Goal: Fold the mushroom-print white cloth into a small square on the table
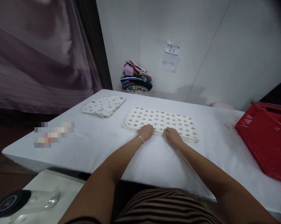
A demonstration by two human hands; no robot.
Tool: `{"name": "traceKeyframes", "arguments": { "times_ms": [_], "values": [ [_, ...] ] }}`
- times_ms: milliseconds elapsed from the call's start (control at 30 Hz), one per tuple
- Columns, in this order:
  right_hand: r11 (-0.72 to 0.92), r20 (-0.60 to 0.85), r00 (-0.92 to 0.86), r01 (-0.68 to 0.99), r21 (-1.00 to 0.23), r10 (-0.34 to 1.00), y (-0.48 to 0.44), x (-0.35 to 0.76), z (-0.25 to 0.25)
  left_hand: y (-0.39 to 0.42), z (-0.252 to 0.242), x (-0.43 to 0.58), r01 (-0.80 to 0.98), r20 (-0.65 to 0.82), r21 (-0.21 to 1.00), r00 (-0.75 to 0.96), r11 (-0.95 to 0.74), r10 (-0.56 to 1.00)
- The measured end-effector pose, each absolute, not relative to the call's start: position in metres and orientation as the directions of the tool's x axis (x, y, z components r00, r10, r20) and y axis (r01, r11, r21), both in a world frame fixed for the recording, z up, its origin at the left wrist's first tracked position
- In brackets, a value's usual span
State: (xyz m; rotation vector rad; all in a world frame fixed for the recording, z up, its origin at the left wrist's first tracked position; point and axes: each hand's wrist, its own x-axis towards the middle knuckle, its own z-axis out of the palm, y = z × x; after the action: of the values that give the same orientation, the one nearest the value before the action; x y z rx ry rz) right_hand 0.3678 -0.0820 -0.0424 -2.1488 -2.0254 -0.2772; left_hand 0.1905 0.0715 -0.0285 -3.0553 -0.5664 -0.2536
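Note:
A folded white cloth with a small grey and coloured print (159,119) lies flat as a long rectangle on the white-covered table (145,158). At its near edge, left of the middle, my left hand (146,132) has its fingers bent over the fabric, a silver bracelet on the wrist. My right hand (173,137) rests on the same edge further right, fingers curled onto the cloth. Both hands hold that edge, a short gap between them. Thumbs are mostly hidden. Another folded printed cloth (104,105) lies to the back left.
A red basket (266,140) stands on the right side. Behind the table is a stack of folded fabrics (136,79) by the wall. A blurred item (54,135) lies at the left, and a clear bottle with a black lid (28,202) is at bottom left.

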Motion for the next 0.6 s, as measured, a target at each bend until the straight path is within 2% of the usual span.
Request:
{"name": "traceKeyframes", "arguments": {
  "times_ms": [200,467,600],
  "values": [
    [-0.116,0.312,0.094,0.992,0.054,0.945,-0.081,0.358,-0.046,0.069,-0.021,0.189,0.377,0.147,0.017,0.915,-0.926,0.375],
    [-0.118,0.239,0.095,0.989,0.085,0.966,-0.076,0.361,-0.038,0.067,-0.020,0.190,0.390,0.136,0.032,0.910,-0.920,0.391],
    [-0.094,0.251,0.069,0.992,0.088,0.966,-0.077,0.364,-0.037,0.064,-0.021,0.187,0.389,0.161,0.032,0.907,-0.920,0.389]
  ]
}}
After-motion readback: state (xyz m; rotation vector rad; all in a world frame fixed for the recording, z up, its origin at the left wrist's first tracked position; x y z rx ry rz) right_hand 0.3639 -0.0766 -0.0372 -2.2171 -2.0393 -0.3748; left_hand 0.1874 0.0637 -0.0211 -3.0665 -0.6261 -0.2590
